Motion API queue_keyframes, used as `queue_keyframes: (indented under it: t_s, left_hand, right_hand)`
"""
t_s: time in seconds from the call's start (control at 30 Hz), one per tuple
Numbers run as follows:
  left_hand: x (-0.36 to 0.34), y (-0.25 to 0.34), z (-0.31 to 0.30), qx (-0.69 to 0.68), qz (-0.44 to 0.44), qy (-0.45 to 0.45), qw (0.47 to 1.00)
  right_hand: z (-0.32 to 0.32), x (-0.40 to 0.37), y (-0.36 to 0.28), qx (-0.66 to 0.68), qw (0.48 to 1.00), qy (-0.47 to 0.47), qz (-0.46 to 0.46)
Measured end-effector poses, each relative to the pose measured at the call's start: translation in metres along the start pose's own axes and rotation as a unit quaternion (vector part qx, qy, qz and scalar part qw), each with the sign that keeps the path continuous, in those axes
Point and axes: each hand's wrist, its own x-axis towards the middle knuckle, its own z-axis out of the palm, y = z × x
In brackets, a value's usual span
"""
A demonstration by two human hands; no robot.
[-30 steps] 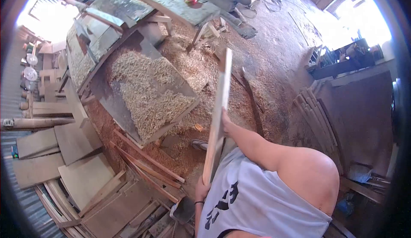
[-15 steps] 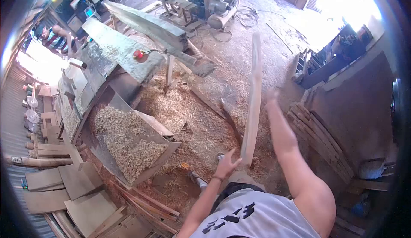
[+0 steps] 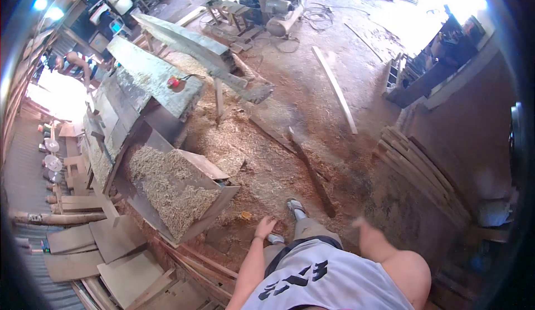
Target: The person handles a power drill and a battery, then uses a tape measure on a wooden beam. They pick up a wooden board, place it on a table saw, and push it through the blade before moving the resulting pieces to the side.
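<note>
My left hand (image 3: 266, 227) hangs low beside my left leg, its fingers loosely stretched and nothing in them. Off to the other side, my right hand (image 3: 359, 223) is smeared by motion; no object shows in it, and its fingers cannot be made out. A long pale wooden plank (image 3: 336, 91) appears to lie on the floor well ahead, apart from both hands. Closer to my feet, a dark narrow board (image 3: 313, 177) rests on the sawdust-strewn ground. Left of my left hand stands a wooden bin (image 3: 227, 203) heaped with wood shavings (image 3: 167, 190).
A long machine table (image 3: 153, 67) with a red object (image 3: 174, 82) runs along the left. Stacked boards (image 3: 421, 170) lie at right. Wooden panels (image 3: 139, 276) cover the lower left. Another person (image 3: 78, 64) bends at the far left. A motor unit (image 3: 277, 9) stands at the back.
The pale plank has left my hands' area and is now farther ahead on the floor. My right hand has dropped back toward my body; my left hand has moved left and down.
</note>
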Motion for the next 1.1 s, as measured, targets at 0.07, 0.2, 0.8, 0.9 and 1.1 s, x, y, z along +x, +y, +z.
queue_keyframes:
  t_s: [0.07,0.2,0.8,0.9,1.1]
  left_hand:
    - [-0.068,-0.043,-0.044,-0.123,-0.224,-0.039,0.966]
    - [-0.194,-0.122,-0.084,-0.301,-0.413,0.101,0.854]
    - [-0.274,-0.266,-0.038,-0.468,-0.218,0.234,0.824]
    - [-0.311,-0.280,-0.053,-0.435,-0.324,0.253,0.801]
    - [-0.345,-0.299,-0.068,-0.455,-0.440,0.225,0.741]
  right_hand:
    - [0.033,-0.079,0.009,-0.029,0.992,-0.119,0.027]
    - [0.061,-0.152,-0.002,-0.079,0.970,-0.230,0.014]
    - [0.066,-0.135,-0.532,0.080,0.874,-0.053,-0.476]
    - [0.114,-0.247,-0.550,-0.048,0.826,-0.123,-0.547]
    - [0.169,-0.290,-0.526,-0.156,0.811,-0.243,-0.509]
